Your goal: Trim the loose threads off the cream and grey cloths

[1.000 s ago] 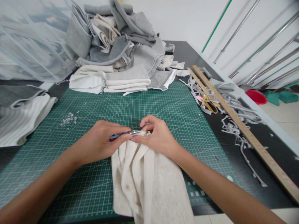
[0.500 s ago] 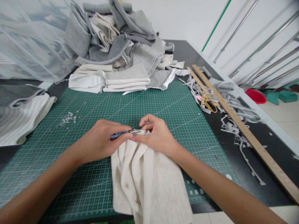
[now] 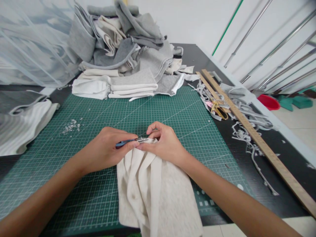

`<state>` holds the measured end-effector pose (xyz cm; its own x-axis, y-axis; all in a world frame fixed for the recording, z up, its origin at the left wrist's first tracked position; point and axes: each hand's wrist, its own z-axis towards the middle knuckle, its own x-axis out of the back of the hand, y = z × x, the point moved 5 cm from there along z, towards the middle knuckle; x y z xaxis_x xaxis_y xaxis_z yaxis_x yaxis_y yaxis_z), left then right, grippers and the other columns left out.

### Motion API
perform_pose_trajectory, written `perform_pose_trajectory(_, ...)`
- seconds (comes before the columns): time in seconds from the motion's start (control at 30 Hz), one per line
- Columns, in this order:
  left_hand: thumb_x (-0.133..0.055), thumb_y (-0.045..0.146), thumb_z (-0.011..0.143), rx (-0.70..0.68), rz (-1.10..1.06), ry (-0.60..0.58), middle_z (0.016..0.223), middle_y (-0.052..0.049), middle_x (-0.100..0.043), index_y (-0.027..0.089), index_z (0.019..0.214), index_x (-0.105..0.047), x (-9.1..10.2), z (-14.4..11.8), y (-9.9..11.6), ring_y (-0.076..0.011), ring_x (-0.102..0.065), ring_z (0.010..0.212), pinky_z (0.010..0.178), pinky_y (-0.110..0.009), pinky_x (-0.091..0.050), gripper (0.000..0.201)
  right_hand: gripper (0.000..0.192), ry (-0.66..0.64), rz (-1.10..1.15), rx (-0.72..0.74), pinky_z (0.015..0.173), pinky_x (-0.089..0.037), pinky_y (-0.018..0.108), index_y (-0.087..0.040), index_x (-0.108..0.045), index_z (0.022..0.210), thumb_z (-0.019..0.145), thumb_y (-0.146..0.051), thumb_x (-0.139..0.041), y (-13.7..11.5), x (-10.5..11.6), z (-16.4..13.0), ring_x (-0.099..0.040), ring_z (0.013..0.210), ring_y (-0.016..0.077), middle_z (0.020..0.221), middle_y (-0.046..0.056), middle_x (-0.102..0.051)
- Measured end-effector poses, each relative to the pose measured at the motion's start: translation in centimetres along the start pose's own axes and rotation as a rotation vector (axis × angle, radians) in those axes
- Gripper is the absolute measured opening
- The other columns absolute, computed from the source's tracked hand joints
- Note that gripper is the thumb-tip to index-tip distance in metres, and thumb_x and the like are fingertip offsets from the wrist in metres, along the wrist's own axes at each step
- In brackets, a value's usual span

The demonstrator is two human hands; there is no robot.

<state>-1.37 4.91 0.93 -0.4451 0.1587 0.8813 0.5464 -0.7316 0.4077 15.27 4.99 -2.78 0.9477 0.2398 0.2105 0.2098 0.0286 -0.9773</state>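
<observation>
My left hand [image 3: 106,149] is closed around a small pair of thread snips [image 3: 122,143] with a blue handle. Their metal tip points right, touching the gathered upper edge of a cream cloth [image 3: 177,194]. My right hand [image 3: 164,141] pinches that edge between thumb and fingers, right beside the blades. From there the cloth hangs in folds toward me and drapes over the near edge of the green cutting mat [image 3: 98,200]. Exactly where the blades meet the fabric is partly hidden by my fingers.
Behind the mat rises a pile of grey and cream fabric [image 3: 148,59]. Thread scraps [image 3: 71,126] lie at left, near a striped cloth [image 3: 27,128]. On the right are a long wooden ruler [image 3: 256,138], gold-handled scissors [image 3: 219,110] and fabric strips [image 3: 254,112].
The view has shifted very slightly. Both hands, the snips and the cream cloth keep nearly the same position and hold.
</observation>
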Motion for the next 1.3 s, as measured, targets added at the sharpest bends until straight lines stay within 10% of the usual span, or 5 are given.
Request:
perform_pose_trajectory(0.73,-0.062,0.03,0.091,0.037,-0.058,0.041,0.088,-0.004,-0.078,0.019,0.1,-0.074,0.0,-0.5,-0.7,-0.0145,-0.07,0.066,0.055,-0.022,-0.05,0.018,0.014,-0.317,-0.213,0.075,0.06,-0.044,0.026,-0.017,-0.077,0.085,0.085,-0.022,-0.064,-1.5,2.4,0.1,-0.06,0.066,0.0128,0.077,0.001,-0.073)
perform_pose_trajectory(1.3,-0.063,0.029,0.091,0.017,-0.041,0.017,0.089,-0.001,-0.078,0.019,0.102,-0.073,-0.2,-0.5,-0.5,-0.0111,-0.07,0.066,0.057,-0.019,-0.049,0.018,0.013,-0.152,-0.269,0.16,0.057,-0.038,0.023,-0.013,-0.076,0.086,0.085,-0.01,-0.063,-0.8,2.6,-1.0,-0.05,0.06,0.0078,0.081,0.003,-0.07)
